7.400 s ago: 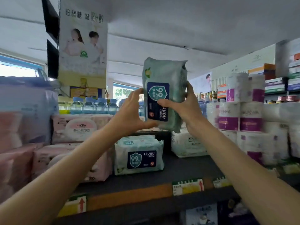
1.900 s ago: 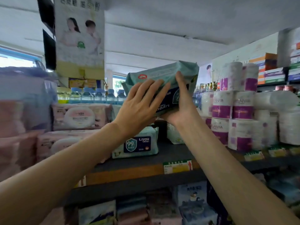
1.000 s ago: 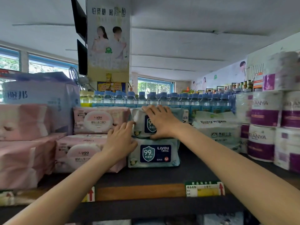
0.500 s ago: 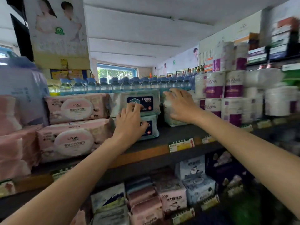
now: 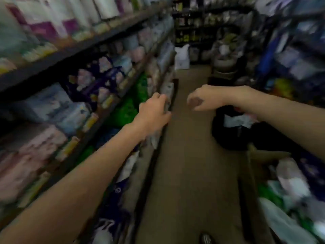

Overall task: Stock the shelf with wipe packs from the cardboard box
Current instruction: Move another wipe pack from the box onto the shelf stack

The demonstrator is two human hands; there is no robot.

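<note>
My left hand [image 5: 153,111] and right hand [image 5: 202,98] hang loosely curled, empty. Box [image 5: 260,155] at four o'clock; reaching mid-turn risks a fumbled pack.

Shelf [image 5: 52,59] left of aisle floor [image 5: 190,155]; cardboard box [image 5: 260,155] right, packs [image 5: 290,175] inside.

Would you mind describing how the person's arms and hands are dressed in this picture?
Both forearms are bare, with no sleeve in view. The left hand and right hand wear no gloves. No watch or bracelet shows at either wrist, though motion blur hides fine detail such as rings.
</note>
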